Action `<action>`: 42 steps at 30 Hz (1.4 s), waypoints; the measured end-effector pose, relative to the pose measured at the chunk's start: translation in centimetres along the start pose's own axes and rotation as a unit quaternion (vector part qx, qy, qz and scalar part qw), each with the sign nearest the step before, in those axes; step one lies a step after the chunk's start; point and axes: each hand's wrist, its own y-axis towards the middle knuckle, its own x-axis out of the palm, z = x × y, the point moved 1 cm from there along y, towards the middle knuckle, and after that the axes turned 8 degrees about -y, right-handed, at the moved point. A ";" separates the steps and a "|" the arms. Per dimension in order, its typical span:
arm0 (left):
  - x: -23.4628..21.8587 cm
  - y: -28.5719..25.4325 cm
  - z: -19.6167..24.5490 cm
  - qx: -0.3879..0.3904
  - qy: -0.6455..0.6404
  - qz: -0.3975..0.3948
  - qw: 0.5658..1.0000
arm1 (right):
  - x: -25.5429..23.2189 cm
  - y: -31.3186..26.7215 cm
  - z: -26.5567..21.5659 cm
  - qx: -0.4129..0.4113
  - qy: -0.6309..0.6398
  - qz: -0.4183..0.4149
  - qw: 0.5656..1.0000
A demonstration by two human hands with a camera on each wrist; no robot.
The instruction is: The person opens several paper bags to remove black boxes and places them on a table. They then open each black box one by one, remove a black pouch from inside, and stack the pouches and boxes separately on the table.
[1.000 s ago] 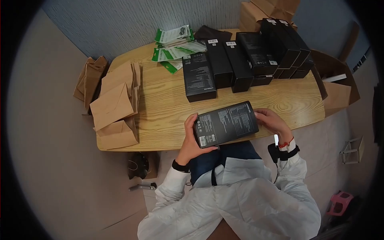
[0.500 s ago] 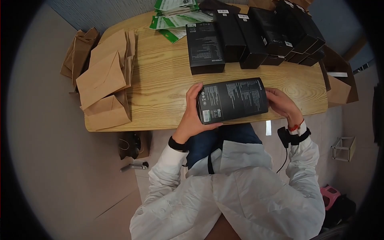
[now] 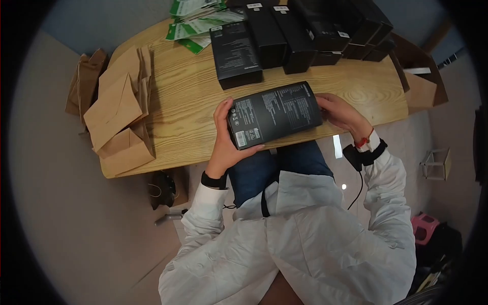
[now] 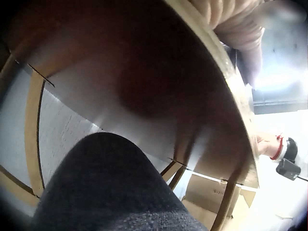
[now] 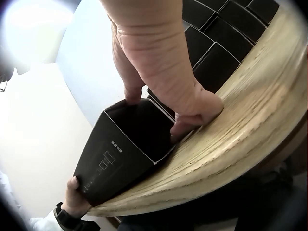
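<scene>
Black box [image 3: 274,115] held flat over the near edge of the wooden worktop [image 3: 188,101], printed face up, one end in each hand. Left hand [image 3: 225,137] grips the labelled end, fingers curled round it with the thumb along the front edge; right hand [image 3: 339,113] clasps the far end, fingers [image 5: 190,120] bent against that end face (right wrist view shows them pressed to it, just above the wood). Behind: a row of black boxes [image 3: 284,30], green packets [image 3: 195,15], brown paper bags [image 3: 117,107] at the left end.
</scene>
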 end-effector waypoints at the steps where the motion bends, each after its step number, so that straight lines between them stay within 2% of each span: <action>1: 0.1 -0.1 -0.1 -0.002 -0.009 0.007 1.000 | -0.2 0.2 0.3 -0.001 0.006 0.015 1.000; 3: 0.2 -0.2 -0.3 -0.005 -0.020 -0.001 1.000 | -0.3 0.2 0.6 0.063 -0.007 0.035 0.997; 4: 0.1 -0.2 -0.4 -0.012 -0.023 0.006 1.000 | -0.2 0.1 0.5 0.060 -0.004 0.048 0.997; 7: 0.1 -0.1 -0.4 -0.001 -0.020 -0.002 1.000 | 0.1 0.1 -0.1 0.007 -0.033 0.016 0.999; 10: 0.2 -0.2 -0.4 0.000 -0.026 0.001 1.000 | 0.3 0.0 -0.5 -0.003 -0.036 0.001 0.999; 15: 0.2 0.0 -0.1 0.017 0.001 -0.001 1.000 | 0.1 0.0 0.1 0.002 -0.017 0.009 1.000; 20: 0.0 -0.2 0.1 0.001 0.006 0.001 1.000 | 0.3 -0.2 0.4 0.015 -0.025 0.001 1.000; 22: 0.0 -0.2 0.5 0.003 0.010 -0.020 1.000 | 0.7 -0.4 0.5 0.003 0.006 0.019 1.000; 24: -0.1 -0.4 0.7 -0.009 0.007 -0.005 1.000 | 0.4 -0.5 0.6 0.003 0.015 0.015 1.000; 30: 0.1 -0.6 1.3 0.007 0.012 -0.054 0.998 | 0.2 -1.8 -1.1 -0.027 0.051 0.013 0.998; 32: 0.6 -0.9 1.6 0.014 0.045 -0.062 0.997 | 0.1 -2.6 -1.2 0.031 0.034 0.077 0.996; 34: 1.5 -0.7 2.3 0.025 0.030 -0.068 0.997 | -1.4 -3.2 -0.1 0.040 0.060 0.064 0.995; 36: 2.7 -0.4 2.8 0.019 0.011 -0.076 0.997 | -2.4 -4.6 -0.1 0.011 0.034 0.080 0.996; 37: 3.4 0.1 3.1 0.025 0.008 -0.082 0.996 | -3.1 -5.3 -0.3 0.056 0.060 0.069 0.994; 38: 4.1 0.6 3.4 0.029 0.005 -0.088 0.996 | -3.9 -6.0 -0.3 0.066 0.076 0.069 0.993; 42: 5.6 2.8 3.4 0.018 0.012 -0.182 0.983 | -6.9 -7.4 1.0 0.055 0.147 0.048 0.987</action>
